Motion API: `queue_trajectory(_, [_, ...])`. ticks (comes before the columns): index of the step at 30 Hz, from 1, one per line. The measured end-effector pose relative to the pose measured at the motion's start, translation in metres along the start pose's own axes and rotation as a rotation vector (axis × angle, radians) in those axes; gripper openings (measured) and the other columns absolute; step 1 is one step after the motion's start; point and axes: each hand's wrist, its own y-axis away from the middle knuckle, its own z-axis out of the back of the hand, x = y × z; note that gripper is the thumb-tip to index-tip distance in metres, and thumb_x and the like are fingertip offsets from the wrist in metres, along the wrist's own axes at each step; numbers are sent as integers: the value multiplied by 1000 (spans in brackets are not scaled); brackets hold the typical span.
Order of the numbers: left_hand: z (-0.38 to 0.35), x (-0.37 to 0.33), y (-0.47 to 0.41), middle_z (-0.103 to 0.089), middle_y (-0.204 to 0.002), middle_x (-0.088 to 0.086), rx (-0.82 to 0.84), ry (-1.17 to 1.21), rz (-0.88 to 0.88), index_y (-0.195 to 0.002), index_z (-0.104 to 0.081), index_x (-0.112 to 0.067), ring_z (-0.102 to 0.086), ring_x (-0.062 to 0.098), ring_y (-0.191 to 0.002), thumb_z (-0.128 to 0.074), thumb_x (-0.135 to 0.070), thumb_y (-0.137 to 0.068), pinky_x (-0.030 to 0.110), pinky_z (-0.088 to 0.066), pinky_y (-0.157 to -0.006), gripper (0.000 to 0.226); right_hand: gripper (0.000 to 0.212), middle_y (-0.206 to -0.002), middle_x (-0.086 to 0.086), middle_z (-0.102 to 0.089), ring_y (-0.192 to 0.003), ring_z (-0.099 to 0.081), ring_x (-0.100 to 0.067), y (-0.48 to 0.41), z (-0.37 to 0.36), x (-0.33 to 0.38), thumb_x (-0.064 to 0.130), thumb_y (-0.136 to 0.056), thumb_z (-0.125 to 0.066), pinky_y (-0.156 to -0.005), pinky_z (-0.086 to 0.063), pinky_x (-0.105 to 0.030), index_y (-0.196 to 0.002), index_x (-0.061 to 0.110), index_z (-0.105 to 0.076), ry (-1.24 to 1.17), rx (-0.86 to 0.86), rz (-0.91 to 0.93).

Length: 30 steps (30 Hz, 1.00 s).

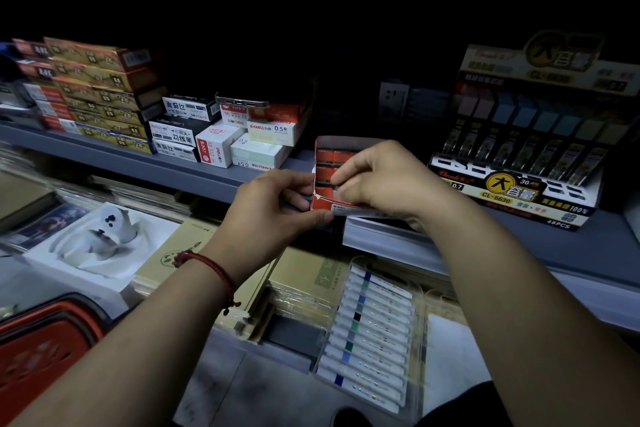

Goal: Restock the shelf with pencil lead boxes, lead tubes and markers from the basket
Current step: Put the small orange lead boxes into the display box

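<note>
Red cardboard filled the middle of the view: an open-fronted lead carton [329,158], its torn white edge showing, was held up in front of the lip of the grey shelf [173,166], not yet set on it. The left hand [273,204] had its grip closed on the carton's lower left corner, thumb and fingers pinching it. The right hand [384,177] curled its fingers over the front of the carton and held it too.

Much of the shelf looked stocked. Gold pencil lead boxes [104,94] were stacked at the left, and small white and black lead boxes [266,135] were piled beside them. A big CL-6630 display of lead tubes [519,156] stood at the right. The dark gap between the small boxes and the display seemed the likely place for the carton, so that placing was left to do.

The clear case of markers [374,333] lay lower down, on the notebooks [311,284] beneath the shelf, and probably awaited shelving. Only a corner of the red basket [41,350] showed at the lower left, and what remained in it could not be told.

A phone [239,101] rested on top of the small boxes, and a white ghost figure [110,229] sat in its tray on the lower level. Neither blocked the gap, but the display's tall front stood close on the right.
</note>
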Motion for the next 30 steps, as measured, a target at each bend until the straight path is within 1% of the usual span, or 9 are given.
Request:
queue_trajectory(4, [-1,0,-1,-64,-88,-10,-9,-20,-27,-130,-63,-18,-63,0,-80,-88,-20,-74,5,-47,-70,61,22,-86,-4,-77,-86,-73,-14,5,4,-1,-1,-87,-71,-81,-60,-32,-100,17,-73,28,12,87])
queue_trajectory(8, [2,4,-1,-63,-99,-9,18,-71,-123,-134,-58,-39,-64,6,-84,-86,-24,-77,14,-53,-76,66,40,-89,-4,-73,-85,-70,-18,13,20,-17,-16,-90,-51,-79,-61,-41,-99,16,-73,89,-167,143])
queue_trajectory(10, [3,5,-1,-60,-104,-9,21,-130,-157,-123,-66,-38,-64,3,-85,-84,-27,-78,8,-49,-77,49,35,-90,2,-71,-85,-67,-10,18,33,-26,-10,-91,-56,-80,-58,-29,-99,19,-73,174,-272,172])
queue_trajectory(12, [3,5,-2,-57,-107,-11,23,-155,-168,-114,-70,-35,-63,1,-85,-83,-29,-79,3,-45,-76,37,24,-84,9,-68,-75,-61,0,23,44,-32,1,-92,-63,-71,-48,-11,-95,21,-74,238,-368,190])
queue_trajectory(14, [2,6,-3,-55,-108,-10,43,-184,-178,-109,-71,-35,-61,1,-88,-81,-31,-81,3,-44,-76,30,17,-80,10,-66,-66,-55,2,25,50,-36,6,-90,-66,-60,-39,-5,-92,21,-75,285,-418,168])
queue_trajectory(18, [-2,10,-6,-48,-113,-11,103,-294,-218,-113,-68,-43,-55,-1,-92,-74,-38,-87,5,-42,-78,27,9,-77,-2,-68,-59,-66,-14,28,46,-35,15,-86,-76,-61,-56,-30,-88,20,-68,295,-327,24])
queue_trajectory(21, [-4,11,-7,-44,-114,-13,111,-320,-221,-113,-67,-44,-54,0,-92,-72,-44,-87,10,-41,-80,27,14,-69,-10,-69,-42,-65,-16,25,43,-33,14,-88,-75,-43,-49,-28,-89,17,-61,263,-261,-64])
queue_trajectory(26, [-6,11,-9,-46,-116,-15,103,-311,-211,-110,-68,-43,-55,0,-92,-73,-45,-85,11,-42,-78,26,15,-62,-17,-68,-41,-66,-24,17,39,-30,4,-90,-69,-44,-54,-32,-88,10,-56,279,-247,-117])
queue_trajectory(30, [-6,12,-12,-51,-116,-15,81,-318,-224,-111,-70,-42,-55,0,-92,-75,-39,-85,8,-41,-78,26,17,-62,-17,-69,-40,-66,-24,14,36,-28,11,-90,-72,-44,-53,-31,-88,9,-55,273,-248,-135])
